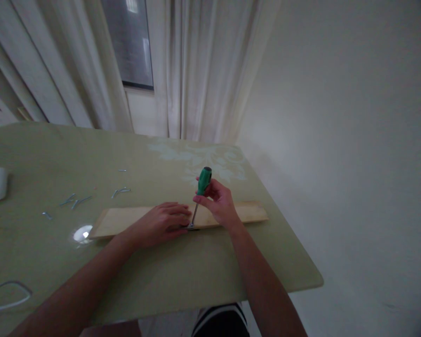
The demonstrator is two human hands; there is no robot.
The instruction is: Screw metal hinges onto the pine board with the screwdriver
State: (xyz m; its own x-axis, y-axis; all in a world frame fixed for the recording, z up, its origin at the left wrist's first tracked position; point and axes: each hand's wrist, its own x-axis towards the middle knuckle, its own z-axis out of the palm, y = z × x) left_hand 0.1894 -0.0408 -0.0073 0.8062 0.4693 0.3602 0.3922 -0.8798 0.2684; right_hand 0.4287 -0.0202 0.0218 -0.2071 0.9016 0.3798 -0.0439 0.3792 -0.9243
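Head view: looking forward and down across a table (154, 285), with bare forearms stretched in from the near edge.
Board (121, 222): lying lengthwise across the table, in front of the body and within easy reach of both hands, perhaps for room to press down from above.
Screwdriver (204, 181): standing on a slight lean, green handle up, tip down at the board's near edge; probably kept steep to bear straight down.
Right hand (221, 204): closed on the screwdriver, thumb and fingers around the lower handle, top end left free; seemingly a light fingertip hold suited to turning.
Left hand (164, 220): laid over the board, fingertips beside the screwdriver tip, likely as a steadying weight; fingertips partly hidden, so cannot tell about any pinch.
Metal piece (194, 229): small, along the board's near edge, under the tip and touching or nearly touching the left fingers; too small to make out fully.
Screws (80, 201): scattered in loose clusters beyond the board and to the left, apparently out of the way yet reachable.
Cable (10, 307): looped at the near left, well apart from the board.
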